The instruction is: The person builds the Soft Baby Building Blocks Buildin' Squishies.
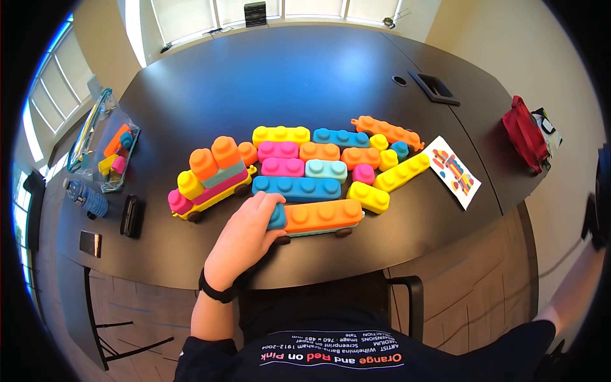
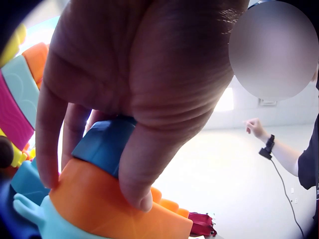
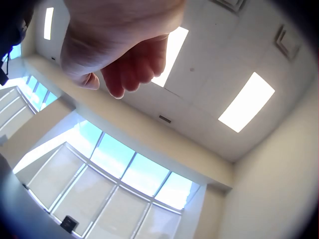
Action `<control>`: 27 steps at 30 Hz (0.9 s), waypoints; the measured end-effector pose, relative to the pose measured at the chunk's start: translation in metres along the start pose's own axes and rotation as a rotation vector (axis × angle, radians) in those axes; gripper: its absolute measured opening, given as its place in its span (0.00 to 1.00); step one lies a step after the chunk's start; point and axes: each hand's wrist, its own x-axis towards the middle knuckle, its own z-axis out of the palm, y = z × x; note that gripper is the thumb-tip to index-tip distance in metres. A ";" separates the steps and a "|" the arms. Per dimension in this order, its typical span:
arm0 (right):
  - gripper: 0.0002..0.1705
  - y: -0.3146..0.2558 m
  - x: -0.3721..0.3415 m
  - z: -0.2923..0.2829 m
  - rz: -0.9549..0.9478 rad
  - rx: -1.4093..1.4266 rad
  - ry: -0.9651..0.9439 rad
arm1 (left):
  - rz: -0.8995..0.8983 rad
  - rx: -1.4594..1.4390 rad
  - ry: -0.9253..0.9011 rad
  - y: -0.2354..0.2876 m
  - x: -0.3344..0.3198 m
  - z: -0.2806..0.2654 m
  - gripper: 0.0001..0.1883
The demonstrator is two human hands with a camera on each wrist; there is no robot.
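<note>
My left hand [image 1: 244, 234] holds a small blue block [image 1: 277, 218] at the left end of a long orange block [image 1: 323, 216]. The orange block sits on a light-blue wheeled wagon [image 2: 65, 221] near the table's front edge. In the left wrist view, thumb and fingers straddle the blue block and their tips reach down the orange sides. A long blue block [image 1: 296, 188] lies just behind the wagon. Left of it stands a yellow train car [image 1: 219, 202] stacked with pink, grey and orange blocks. Raised off to the right, my right hand [image 3: 122, 45] hangs loosely curled and holds nothing.
Several loose blocks lie behind the wagon, with an orange wheeled base [image 1: 388, 130] and a picture card [image 1: 453, 172] to their right. A clear bag [image 1: 95, 149], a water bottle [image 1: 88, 197] and a black case [image 1: 130, 216] stand left. A red bag [image 1: 527, 135] is far right.
</note>
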 end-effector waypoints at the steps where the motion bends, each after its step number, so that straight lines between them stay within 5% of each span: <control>1: 0.23 -0.012 0.018 0.028 -0.002 0.138 -0.008 | -0.004 -0.004 -0.003 -0.001 -0.001 0.001 0.27; 4: 0.20 -0.073 0.034 0.129 0.086 0.481 0.254 | -0.017 0.000 -0.002 0.001 -0.001 0.000 0.27; 6: 0.14 -0.125 0.061 0.146 0.061 0.546 -0.172 | 0.002 -0.010 0.001 0.000 0.000 0.000 0.26; 10: 0.14 -0.233 0.077 0.223 0.051 0.851 -0.339 | 0.000 -0.004 -0.007 -0.002 -0.001 0.001 0.27; 16: 0.14 -0.358 0.081 0.309 -0.184 0.909 -0.618 | -0.012 -0.002 -0.005 -0.002 -0.001 0.002 0.27; 19: 0.16 -0.397 0.081 0.332 -0.201 0.810 -0.800 | -0.023 -0.039 -0.015 -0.002 -0.001 0.001 0.28; 27: 0.12 -0.417 0.075 0.358 -0.186 0.830 -0.832 | -0.025 -0.032 -0.010 -0.002 -0.001 0.002 0.28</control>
